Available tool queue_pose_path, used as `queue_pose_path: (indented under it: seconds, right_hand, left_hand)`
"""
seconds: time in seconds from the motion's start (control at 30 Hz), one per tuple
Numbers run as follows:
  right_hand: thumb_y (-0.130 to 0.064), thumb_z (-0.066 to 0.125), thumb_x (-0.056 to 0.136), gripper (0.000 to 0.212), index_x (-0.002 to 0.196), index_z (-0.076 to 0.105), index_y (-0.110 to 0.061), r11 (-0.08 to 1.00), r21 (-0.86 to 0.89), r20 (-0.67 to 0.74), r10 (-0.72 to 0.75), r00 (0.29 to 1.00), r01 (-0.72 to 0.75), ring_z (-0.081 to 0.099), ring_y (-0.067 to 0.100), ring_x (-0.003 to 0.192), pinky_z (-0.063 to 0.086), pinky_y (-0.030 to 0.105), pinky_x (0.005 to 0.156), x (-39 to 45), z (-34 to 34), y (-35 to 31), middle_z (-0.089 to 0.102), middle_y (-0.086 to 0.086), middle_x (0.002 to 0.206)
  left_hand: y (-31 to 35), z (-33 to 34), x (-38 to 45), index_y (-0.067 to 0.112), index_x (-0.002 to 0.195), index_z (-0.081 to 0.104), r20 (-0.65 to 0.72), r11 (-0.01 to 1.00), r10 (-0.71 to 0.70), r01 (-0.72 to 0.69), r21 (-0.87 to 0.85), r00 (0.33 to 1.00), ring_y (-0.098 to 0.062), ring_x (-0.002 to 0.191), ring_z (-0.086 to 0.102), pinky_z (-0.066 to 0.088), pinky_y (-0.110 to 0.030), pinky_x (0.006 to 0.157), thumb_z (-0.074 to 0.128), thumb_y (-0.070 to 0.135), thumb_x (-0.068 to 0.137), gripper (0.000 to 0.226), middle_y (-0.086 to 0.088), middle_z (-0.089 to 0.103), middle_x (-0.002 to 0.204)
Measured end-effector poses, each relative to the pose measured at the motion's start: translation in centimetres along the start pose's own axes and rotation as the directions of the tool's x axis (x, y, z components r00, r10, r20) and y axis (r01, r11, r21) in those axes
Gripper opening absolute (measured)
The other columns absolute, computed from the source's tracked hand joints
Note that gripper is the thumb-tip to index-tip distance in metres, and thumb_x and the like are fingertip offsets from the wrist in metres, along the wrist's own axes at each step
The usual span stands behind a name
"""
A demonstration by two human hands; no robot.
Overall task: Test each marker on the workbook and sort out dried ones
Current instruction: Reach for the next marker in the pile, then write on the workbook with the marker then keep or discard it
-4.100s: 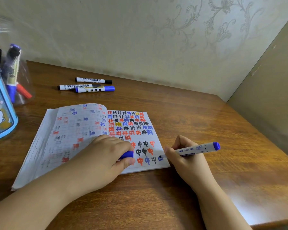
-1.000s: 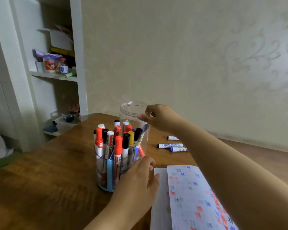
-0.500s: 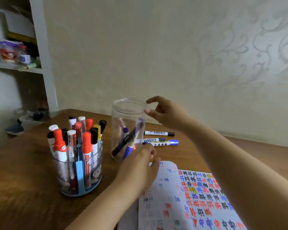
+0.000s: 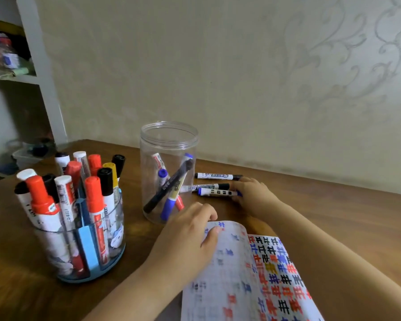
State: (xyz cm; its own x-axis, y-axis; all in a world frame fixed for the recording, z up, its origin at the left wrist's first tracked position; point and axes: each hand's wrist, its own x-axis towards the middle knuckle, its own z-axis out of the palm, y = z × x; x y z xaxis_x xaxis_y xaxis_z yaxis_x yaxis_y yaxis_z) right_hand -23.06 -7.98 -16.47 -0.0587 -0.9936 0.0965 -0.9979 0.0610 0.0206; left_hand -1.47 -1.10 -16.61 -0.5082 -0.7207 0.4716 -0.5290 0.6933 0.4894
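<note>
A brown wooden tabletop (image 4: 333, 216) fills the view, its far edge against a pale patterned wall.

At the near right corner lies the open workbook (image 4: 252, 279), its pages crowded with red, blue, black and yellow test characters; only a few blank squares can be made out through the blur.

At the near left stands a round clear holder (image 4: 88, 246) with a blue base, packed with upright capped markers in red, black, white and yellow. These look like the ones not yet tested, so much of the task seems to remain.

Toward the far edge, mid-table, stands an open clear jar (image 4: 169, 144) with a handful of markers leaning inside, apparently the sorted keepers.

Just right of the jar, three markers (image 4: 213, 185) lie side by side, perhaps the set-aside group.

The left hand (image 4: 188, 239) rests on the workbook's far left corner, fingers loosely curled, thumb on the page, holding nothing.

The right hand (image 4: 252, 195) reaches to the lying markers, fingertips touching their cap ends; whether it grips one cannot be told.
</note>
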Motion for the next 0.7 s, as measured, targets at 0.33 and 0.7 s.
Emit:
queue_pose_path:
  seconds: [0.33,0.7]
  right_hand:
    - [-0.033,0.04,0.1,0.015,0.107,0.044,-0.02,0.963,0.128,-0.071,-0.229,0.971,0.236,0.045,0.006,0.06,0.033,0.019,0.05,-13.1,-5.4,-1.9,0.049,-0.01,0.079]
    - [-0.024,0.035,0.102,0.03,0.127,0.042,-0.011,0.942,-0.012,-0.07,-0.335,0.94,0.335,0.055,0.029,0.088,0.043,0.04,0.072,-22.9,-3.3,-3.1,0.055,0.008,0.113]
  left_hand:
    - [1.4,-0.4,-0.5,0.014,0.109,0.066,0.047,0.836,0.311,-0.297,0.462,0.949,-0.021,0.104,0.063,0.048,-0.044,0.09,0.069,0.035,0.069,0.045,-0.002,0.066,0.111]
    - [7.1,-0.7,-4.1,0.023,0.122,0.041,0.405,0.833,0.294,-0.44,0.336,0.866,-0.015,0.107,0.052,0.041,-0.028,0.082,0.033,0.032,0.1,0.026,0.003,0.053,0.122]
